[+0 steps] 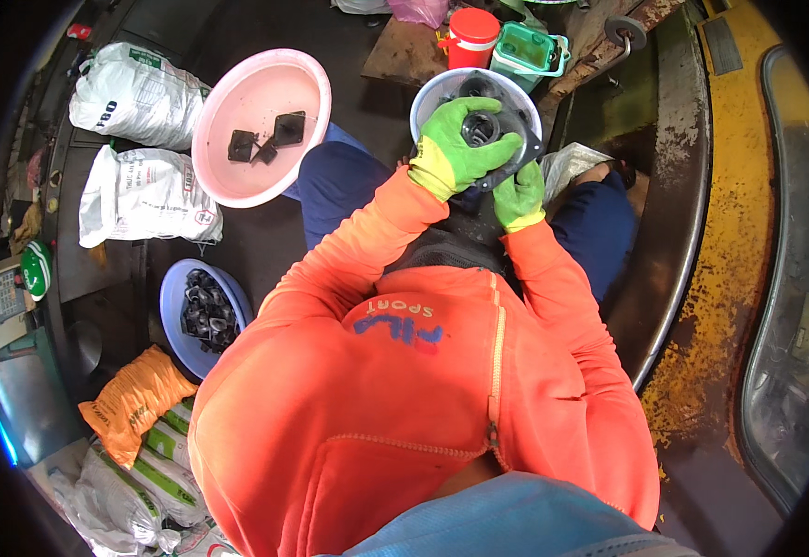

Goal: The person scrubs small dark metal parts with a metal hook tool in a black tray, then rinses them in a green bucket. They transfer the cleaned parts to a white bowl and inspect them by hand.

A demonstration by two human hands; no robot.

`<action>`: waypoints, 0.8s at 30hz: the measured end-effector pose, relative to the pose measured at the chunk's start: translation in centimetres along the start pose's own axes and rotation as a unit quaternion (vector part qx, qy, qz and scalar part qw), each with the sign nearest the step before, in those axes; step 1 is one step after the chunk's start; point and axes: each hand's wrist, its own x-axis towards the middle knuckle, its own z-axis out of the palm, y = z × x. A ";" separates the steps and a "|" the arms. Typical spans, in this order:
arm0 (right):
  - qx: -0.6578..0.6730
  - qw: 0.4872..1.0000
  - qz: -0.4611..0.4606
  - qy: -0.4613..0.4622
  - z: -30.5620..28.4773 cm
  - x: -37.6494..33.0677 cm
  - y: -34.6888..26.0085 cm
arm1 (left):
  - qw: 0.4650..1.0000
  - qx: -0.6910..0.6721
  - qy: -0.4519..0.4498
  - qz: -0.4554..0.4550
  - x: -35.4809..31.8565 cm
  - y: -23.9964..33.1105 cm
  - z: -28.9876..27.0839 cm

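Gripping dark round part (507, 139) w/ L hand (460, 139), R hand (520, 197) under rim

The floor (265, 232) is dark and grimy. White sacks (135, 93) lie at the left, with an orange sack (130, 399) and more green-striped sacks lower down. A pink basin (260, 125) and a blue basin (174, 306) sit on the floor. At the top stand a red container (471, 37) and a green box (530, 51). A rusty yellow metal surface (743, 232) curves along the right.
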 end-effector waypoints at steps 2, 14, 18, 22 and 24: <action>0.276 0.953 0.111 0.053 0.4 0.4 -0.7 | 0.999 -0.001 0.005 0.043 -0.4 0.5 0.6; 0.038 0.992 0.107 -0.056 -1.2 3.2 -5.2 | 0.981 0.000 0.005 0.194 -0.8 0.1 2.2; 0.115 0.976 0.131 -0.128 -1.7 3.6 -5.6 | 0.979 -0.035 -0.062 0.193 -0.4 0.1 1.3; 0.106 0.974 0.128 -0.157 -2.5 3.2 -5.7 | 0.967 -0.061 -0.171 0.177 0.1 0.5 0.2; 0.101 0.961 0.154 -0.206 -3.0 2.8 -5.6 | 0.953 -0.071 -0.240 0.171 0.4 0.7 -0.5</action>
